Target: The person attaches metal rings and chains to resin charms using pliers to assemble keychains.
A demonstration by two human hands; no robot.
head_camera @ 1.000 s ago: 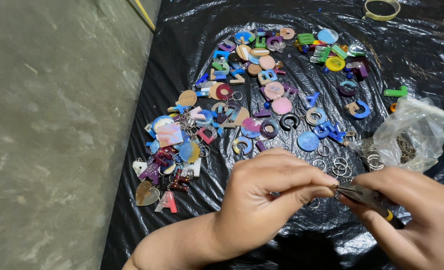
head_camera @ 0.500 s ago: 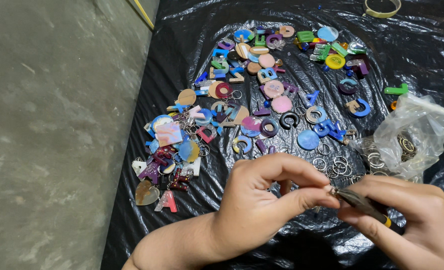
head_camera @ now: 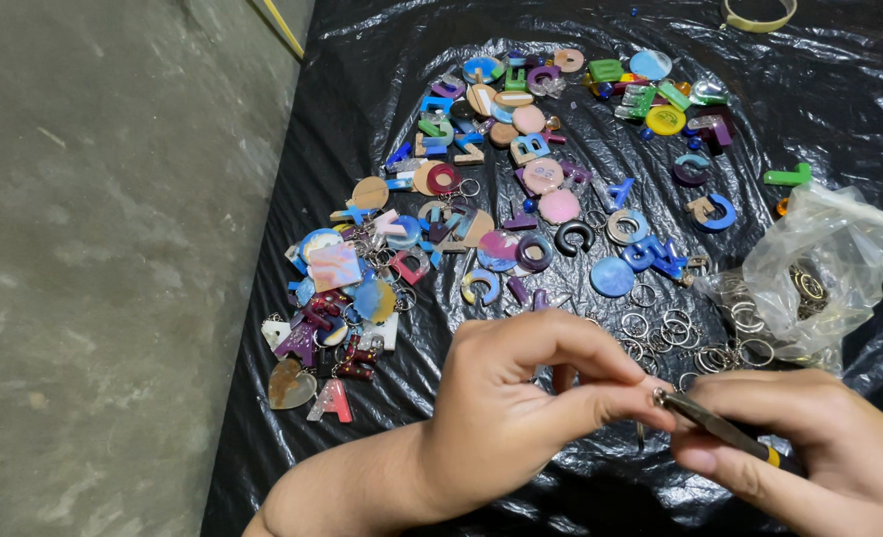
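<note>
My left hand (head_camera: pixel 521 408) pinches a tiny metal ring (head_camera: pixel 658 396) between thumb and forefinger, low in the middle of the view. My right hand (head_camera: pixel 809 447) grips thin pliers (head_camera: pixel 720 428) with a yellow-tipped handle, and their jaws meet the ring at my left fingertips. Just beyond my hands lie loose metal key rings (head_camera: pixel 660 328) on black plastic sheeting (head_camera: pixel 839 109). Farther off, many colourful resin letters and discs (head_camera: pixel 521 179) are spread over the sheeting.
A crumpled clear plastic bag (head_camera: pixel 819 268) holding more rings lies at the right. A roll of tape (head_camera: pixel 760 14) sits at the top edge. Bare concrete floor (head_camera: pixel 103 249) runs along the left, with a yellow cord (head_camera: pixel 284 30) near the sheet's corner.
Both hands have shifted slightly; the pliers' tip has come up to my left fingertips. Nothing on the sheet has moved.
</note>
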